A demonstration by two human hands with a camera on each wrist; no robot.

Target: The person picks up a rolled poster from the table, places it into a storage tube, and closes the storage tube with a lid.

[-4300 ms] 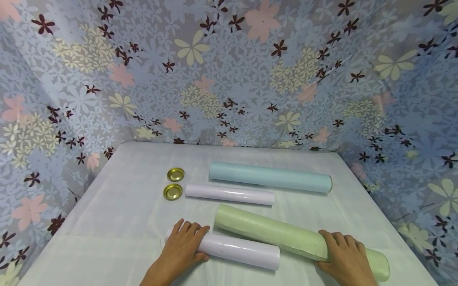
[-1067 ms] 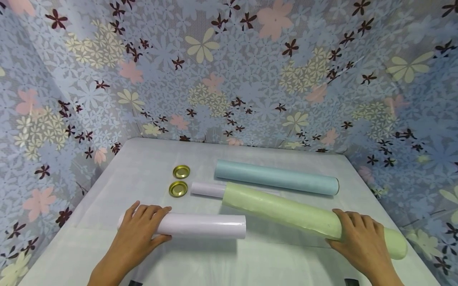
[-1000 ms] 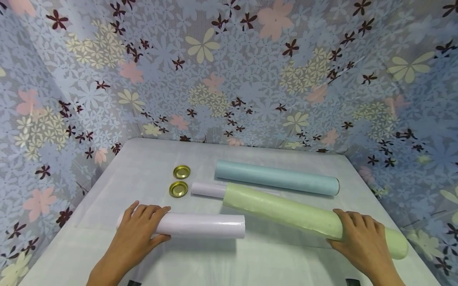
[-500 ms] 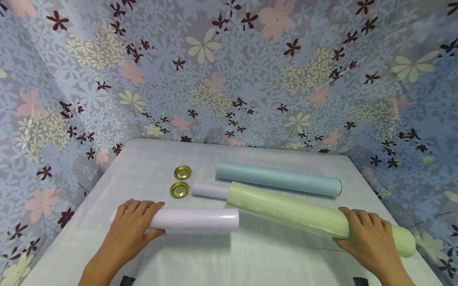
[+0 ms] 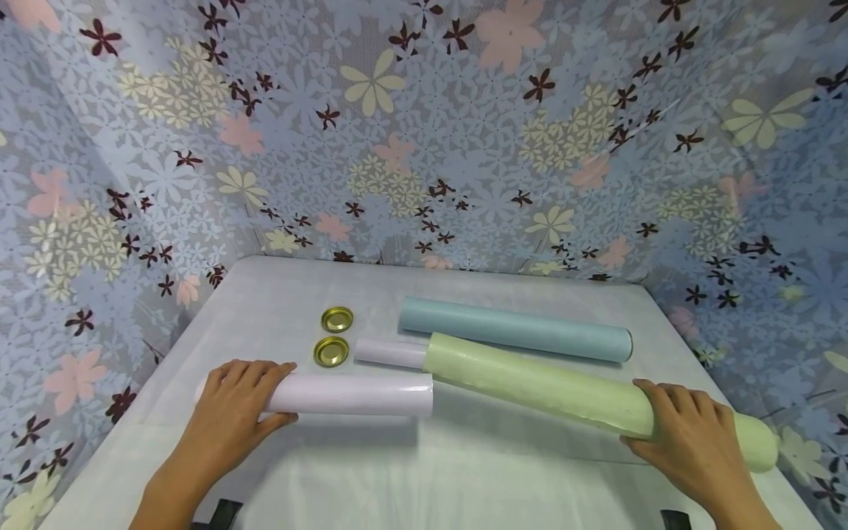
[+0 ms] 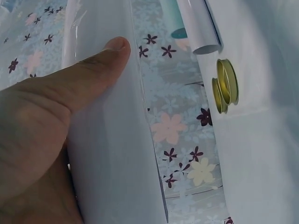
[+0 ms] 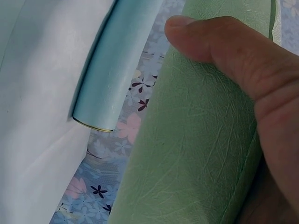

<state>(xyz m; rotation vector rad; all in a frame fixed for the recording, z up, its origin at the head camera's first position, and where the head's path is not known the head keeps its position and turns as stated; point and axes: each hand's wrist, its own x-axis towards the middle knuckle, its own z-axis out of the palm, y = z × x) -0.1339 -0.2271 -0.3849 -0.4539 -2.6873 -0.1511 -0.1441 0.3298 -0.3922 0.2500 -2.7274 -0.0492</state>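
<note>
My left hand (image 5: 232,412) grips a glossy white roll (image 5: 358,394) near its left end, holding it above the table, where its shadow falls below. In the left wrist view the thumb lies along this white roll (image 6: 107,140). On the right, my right hand (image 5: 692,434) grips a longer pale green roll (image 5: 536,383) toward its right end, also raised. The right wrist view shows the thumb across the wrinkled green surface (image 7: 187,126). Behind the green roll lies a thinner white roll (image 5: 391,353), partly hidden by it.
A light blue roll (image 5: 517,329) lies at the back right of the white-covered table (image 5: 278,287). Two small gold lids (image 5: 337,319) sit left of the thin white roll. A flowered cloth (image 5: 424,147) hangs behind and beside the table.
Both rolls have been lifted off the table and moved apart: the white one leftward, the green one up and to the right. The blue roll, thin white roll and lids stay put.
</note>
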